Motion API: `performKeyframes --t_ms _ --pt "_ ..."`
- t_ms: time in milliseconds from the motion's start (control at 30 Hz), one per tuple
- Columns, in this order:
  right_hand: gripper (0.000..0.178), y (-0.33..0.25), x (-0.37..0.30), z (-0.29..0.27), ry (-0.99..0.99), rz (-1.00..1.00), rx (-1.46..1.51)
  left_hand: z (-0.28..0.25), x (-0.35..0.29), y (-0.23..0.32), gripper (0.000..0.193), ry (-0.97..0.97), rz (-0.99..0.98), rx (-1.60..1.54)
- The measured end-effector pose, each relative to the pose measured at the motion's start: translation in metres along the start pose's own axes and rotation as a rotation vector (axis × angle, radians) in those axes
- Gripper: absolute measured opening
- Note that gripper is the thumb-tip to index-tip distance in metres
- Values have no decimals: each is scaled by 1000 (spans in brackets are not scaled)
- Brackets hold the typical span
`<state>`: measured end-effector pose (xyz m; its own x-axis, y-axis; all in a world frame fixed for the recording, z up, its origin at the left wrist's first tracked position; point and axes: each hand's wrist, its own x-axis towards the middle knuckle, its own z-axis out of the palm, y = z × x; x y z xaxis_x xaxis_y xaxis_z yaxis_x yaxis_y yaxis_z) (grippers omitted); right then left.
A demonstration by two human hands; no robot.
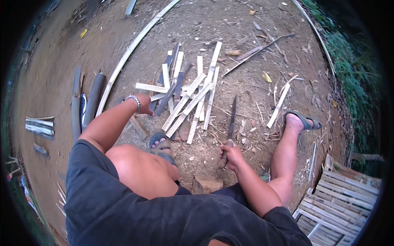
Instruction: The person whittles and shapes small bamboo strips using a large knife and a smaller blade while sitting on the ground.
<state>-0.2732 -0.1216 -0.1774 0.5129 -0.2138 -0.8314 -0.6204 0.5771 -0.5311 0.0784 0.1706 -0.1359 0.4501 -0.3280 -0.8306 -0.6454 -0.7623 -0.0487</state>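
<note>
My right hand is wrapped round the handle of a machete. Its long dark blade points away from me, over the chip-strewn ground. My left hand reaches down at the near left edge of a loose pile of split bamboo strips. The thumb is stretched out, the other fingers are partly hidden, and I see nothing clearly held. The pale inner faces of several strips show, while others lie with a dark outer side up. A dark strip lies just right of the left hand.
A wooden block sits between my legs. Dark bamboo poles lie to the left, beside a long pale curved strip. A single strip lies near my right sandal. A slatted bamboo rack stands at lower right.
</note>
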Motion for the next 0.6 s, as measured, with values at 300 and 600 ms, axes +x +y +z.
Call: performKeyframes --t_ms 300,600 --pt "15 -8 -29 -12 44 6 -41 42 25 53 37 182 16 -748" --pt "16 22 4 -23 17 20 -135 -13 -31 8 19 423 -40 -764"
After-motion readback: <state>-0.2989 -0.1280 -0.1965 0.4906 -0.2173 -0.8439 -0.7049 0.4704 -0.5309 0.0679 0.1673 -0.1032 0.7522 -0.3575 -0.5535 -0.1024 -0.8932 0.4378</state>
